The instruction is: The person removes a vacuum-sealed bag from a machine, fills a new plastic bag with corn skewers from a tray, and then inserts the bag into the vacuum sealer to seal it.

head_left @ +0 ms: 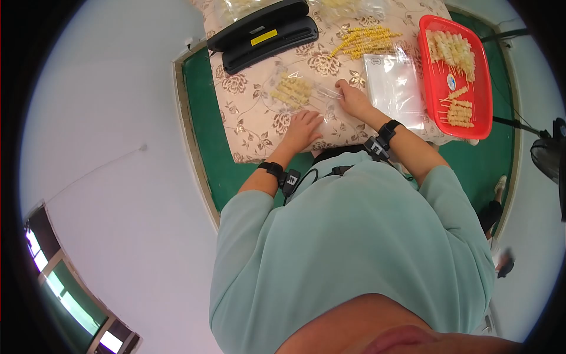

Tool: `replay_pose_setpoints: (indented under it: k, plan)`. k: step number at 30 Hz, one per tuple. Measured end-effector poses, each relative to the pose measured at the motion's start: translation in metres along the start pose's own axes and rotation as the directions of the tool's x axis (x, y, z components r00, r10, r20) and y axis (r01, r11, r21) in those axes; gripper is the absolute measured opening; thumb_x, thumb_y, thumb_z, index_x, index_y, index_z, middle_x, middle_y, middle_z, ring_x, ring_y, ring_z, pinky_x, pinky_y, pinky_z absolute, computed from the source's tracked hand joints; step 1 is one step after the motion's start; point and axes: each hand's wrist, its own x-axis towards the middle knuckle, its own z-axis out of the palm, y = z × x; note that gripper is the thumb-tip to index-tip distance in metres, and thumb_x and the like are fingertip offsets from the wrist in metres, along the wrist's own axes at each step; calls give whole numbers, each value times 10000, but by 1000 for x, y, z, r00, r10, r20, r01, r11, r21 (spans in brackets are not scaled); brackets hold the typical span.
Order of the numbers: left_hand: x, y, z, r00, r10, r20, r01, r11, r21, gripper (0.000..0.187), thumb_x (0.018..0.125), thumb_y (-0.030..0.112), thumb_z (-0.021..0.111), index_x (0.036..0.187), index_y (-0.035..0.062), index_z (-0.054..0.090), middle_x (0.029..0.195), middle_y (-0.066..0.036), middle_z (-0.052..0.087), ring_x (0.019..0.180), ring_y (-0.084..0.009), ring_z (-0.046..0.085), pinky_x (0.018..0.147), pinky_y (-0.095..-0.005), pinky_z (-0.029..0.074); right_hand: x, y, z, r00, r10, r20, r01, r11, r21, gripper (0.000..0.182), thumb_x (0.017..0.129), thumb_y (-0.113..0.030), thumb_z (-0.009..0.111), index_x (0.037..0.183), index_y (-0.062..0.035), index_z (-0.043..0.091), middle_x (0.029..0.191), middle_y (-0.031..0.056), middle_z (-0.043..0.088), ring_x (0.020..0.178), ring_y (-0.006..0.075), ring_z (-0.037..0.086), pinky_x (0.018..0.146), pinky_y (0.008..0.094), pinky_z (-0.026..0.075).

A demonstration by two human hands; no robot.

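Observation:
A clear plastic bag (315, 88) lies on the tablecloth in front of me, with several pale yellow skewers (292, 89) inside its far-left part. My left hand (303, 130) rests flat at the bag's near edge, fingers stretched out. With thumb and fingers pinched together, my right hand (355, 100) grips the bag's right end. Just right of that hand is a stack of flat clear bags (394, 88). Beyond the filled bag stands a black vacuum sealer (265, 38) with its lid raised and a yellow label inside.
A red tray (487, 88) at the right holds pale skewers in two groups. Yellow skewers (365, 41) lie loose at the back, near more filled plastic bags (348, 8). The flowered tablecloth (247, 138) covers the table. A person's leg (490, 215) shows at far right.

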Motion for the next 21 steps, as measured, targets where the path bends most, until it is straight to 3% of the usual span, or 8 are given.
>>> replay_pose_setpoints:
  k: [5, 7, 11, 13, 14, 17, 19, 21]
  plan:
    - [-1, -6, 5, 997, 15, -69, -20, 997, -74, 442, 738, 206, 740, 1138, 62, 619, 1149, -120, 600, 1092, -319, 533, 930, -427, 436, -1, 0, -9, 978, -187, -91, 196, 976, 98, 266, 845, -65, 547, 1100, -77, 472, 730, 137, 609, 730, 356, 627, 670, 438, 491]
    - [7, 14, -16, 994, -42, -100, 14, 966, -259, 430, 747, 134, 711, 1156, 48, 609, 1137, -129, 607, 1071, -343, 544, 941, -421, 447, 1, -1, -14, 970, -221, -99, 233, 964, 126, 239, 850, -74, 548, 1077, -72, 474, 731, 133, 607, 725, 350, 625, 661, 436, 487]
    - [37, 1, -30, 977, -67, -204, 13, 967, -254, 443, 739, 100, 707, 1165, 39, 604, 1167, -133, 601, 1099, -351, 533, 960, -419, 437, 15, 5, -25, 976, -205, -76, 211, 974, 83, 209, 857, -68, 580, 1054, -66, 510, 800, 117, 626, 744, 314, 632, 672, 375, 500]
    - [72, -3, -55, 965, -15, -264, 8, 1000, -30, 473, 718, 109, 739, 1169, 63, 607, 1183, -138, 599, 1137, -357, 517, 960, -428, 433, 15, 3, -31, 972, -223, -75, 225, 974, 30, 189, 861, -71, 584, 1040, -60, 525, 816, 117, 635, 750, 312, 637, 675, 370, 502]
    - [87, -7, -60, 965, 0, -261, -10, 999, -39, 473, 718, 109, 739, 1169, 63, 607, 1183, -138, 599, 1137, -357, 517, 960, -428, 433, 14, -3, -36, 958, -272, -96, 276, 960, 36, 165, 865, -97, 575, 1026, -69, 551, 816, 136, 645, 767, 329, 639, 686, 386, 506]
    - [125, -28, -59, 983, 122, -136, -109, 989, 102, 522, 689, 126, 768, 1183, 80, 606, 1128, -142, 627, 1081, -328, 565, 915, -393, 461, 8, -17, -42, 935, -327, -136, 334, 942, 31, 151, 866, -123, 576, 1009, -76, 589, 810, 151, 657, 784, 338, 646, 701, 396, 512]
    - [149, -48, -56, 917, 44, 397, 7, 992, -127, 477, 662, 144, 790, 1112, 73, 651, 974, -129, 676, 927, -295, 634, 826, -356, 496, 5, -22, -47, 927, -339, -158, 346, 938, 20, 151, 863, -122, 585, 1006, -75, 600, 804, 147, 660, 785, 330, 650, 704, 389, 514]
    - [165, -59, -57, 881, 38, 471, 36, 988, -147, 414, 660, 148, 783, 1051, 64, 678, 905, -115, 688, 872, -268, 649, 800, -341, 500, 3, -23, -51, 975, -210, -73, 221, 949, 223, 338, 853, -204, 660, 1151, -73, 568, 1005, 156, 664, 885, 304, 655, 771, 372, 518]
